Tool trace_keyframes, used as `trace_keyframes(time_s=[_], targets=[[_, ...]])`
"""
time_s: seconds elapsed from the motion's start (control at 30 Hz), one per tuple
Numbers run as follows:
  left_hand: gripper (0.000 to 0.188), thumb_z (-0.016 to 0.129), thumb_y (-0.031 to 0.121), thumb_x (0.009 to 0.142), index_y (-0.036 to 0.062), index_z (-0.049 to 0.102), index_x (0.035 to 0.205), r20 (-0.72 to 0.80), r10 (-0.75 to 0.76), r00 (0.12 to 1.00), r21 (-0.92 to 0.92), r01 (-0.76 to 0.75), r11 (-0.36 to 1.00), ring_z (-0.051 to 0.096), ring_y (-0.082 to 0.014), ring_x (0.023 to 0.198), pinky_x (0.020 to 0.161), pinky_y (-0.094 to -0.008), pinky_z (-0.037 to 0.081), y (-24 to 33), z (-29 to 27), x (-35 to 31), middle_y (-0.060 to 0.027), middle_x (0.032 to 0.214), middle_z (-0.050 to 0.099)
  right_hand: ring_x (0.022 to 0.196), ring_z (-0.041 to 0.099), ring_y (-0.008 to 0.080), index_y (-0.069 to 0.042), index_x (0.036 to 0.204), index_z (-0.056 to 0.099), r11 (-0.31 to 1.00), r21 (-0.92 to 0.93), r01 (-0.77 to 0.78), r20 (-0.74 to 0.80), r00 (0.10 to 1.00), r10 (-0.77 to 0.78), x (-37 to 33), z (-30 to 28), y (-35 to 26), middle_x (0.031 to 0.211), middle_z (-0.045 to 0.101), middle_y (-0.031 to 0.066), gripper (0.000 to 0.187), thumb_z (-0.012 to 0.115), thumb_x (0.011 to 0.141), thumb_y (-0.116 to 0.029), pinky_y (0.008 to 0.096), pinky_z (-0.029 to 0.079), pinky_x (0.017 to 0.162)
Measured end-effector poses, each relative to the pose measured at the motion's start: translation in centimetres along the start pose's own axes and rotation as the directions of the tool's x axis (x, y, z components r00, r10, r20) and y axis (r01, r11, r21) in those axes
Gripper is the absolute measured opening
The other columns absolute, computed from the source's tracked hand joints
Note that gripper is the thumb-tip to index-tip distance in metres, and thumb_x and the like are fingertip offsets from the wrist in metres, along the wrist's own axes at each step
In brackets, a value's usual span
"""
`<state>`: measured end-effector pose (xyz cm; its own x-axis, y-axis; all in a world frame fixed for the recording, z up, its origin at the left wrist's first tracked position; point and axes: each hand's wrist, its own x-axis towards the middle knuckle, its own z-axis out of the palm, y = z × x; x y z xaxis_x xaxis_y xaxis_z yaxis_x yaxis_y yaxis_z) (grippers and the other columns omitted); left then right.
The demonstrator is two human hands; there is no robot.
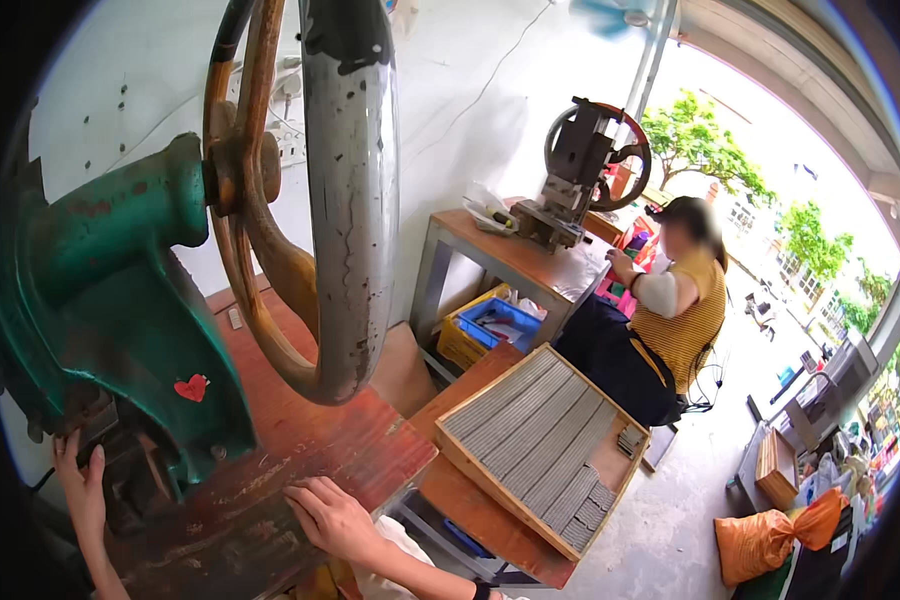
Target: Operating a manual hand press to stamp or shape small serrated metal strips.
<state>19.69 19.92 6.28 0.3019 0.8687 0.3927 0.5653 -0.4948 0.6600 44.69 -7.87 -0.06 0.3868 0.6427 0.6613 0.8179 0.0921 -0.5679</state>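
Note:
A green cast-metal hand press [120, 260] with a red heart sticker stands at the left on a worn red-brown wooden table [350, 450]. Its large handwheel [355, 220], part bare metal and part brown, rises in front of me. My left hand [82, 485] reaches up under the press head at its dark tooling [135, 460]. Its index finger and thumb are stretched out and apart; I make out nothing between them. At the table's near edge lies my right hand [335, 515], palm down, fingers loosely bent and holding nothing visible.
Right of the table, a shallow wooden tray [530, 435] holds rows of small grey pieces. Beyond, a person in a striped yellow top [685, 320] sits by another press [580, 170]. A blue basket [500, 322] is under that bench; an orange sack [755, 545] stands on the floor.

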Motion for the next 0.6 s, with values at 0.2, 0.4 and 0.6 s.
trace_keyframes(time_s=[0.2,0.4,0.6], targets=[[0.047,0.052,0.027,0.095,0.0019,0.043,0.134,0.053,0.06,0.997,0.128,-0.066,0.99,0.028,-0.0271,0.134,0.093,-0.0335,0.04,-0.5,-0.5,0.0,-0.0167,0.145,0.027,0.084,0.058,0.0288,-0.001,0.099,0.059,1.0,-0.003,-0.021,0.041,0.999,0.022,0.0,-0.1,0.2,0.091,0.058,0.0127,0.02,0.063,0.08,-0.006,0.0345,0.049,0.074],[0.047,0.051,0.025,0.095,-0.0039,0.043,0.131,0.082,0.056,0.995,0.171,-0.069,0.983,0.027,-0.0307,0.133,0.099,-0.035,0.035,1.6,-0.7,-0.4,-0.0195,0.141,0.032,0.083,0.055,0.0265,0.0,0.102,0.058,1.0,-0.005,0.025,0.011,1.0,-0.025,0.1,-0.1,0.1,0.088,0.056,0.0106,0.023,0.061,0.08,-0.005,0.0326,0.049,0.072],[0.05,0.05,0.026,0.094,-0.0056,0.042,0.131,0.097,0.071,0.993,0.268,-0.095,0.959,0.027,-0.035,0.132,0.107,-0.0413,0.025,2.7,-0.3,-0.7,-0.0229,0.138,0.034,0.083,0.059,0.0274,-0.001,0.098,0.061,1.0,-0.023,0.009,-0.009,1.0,-0.009,0.1,0.0,-0.1,0.09,0.059,0.0115,0.019,0.064,0.079,-0.005,0.033,0.05,0.072]])
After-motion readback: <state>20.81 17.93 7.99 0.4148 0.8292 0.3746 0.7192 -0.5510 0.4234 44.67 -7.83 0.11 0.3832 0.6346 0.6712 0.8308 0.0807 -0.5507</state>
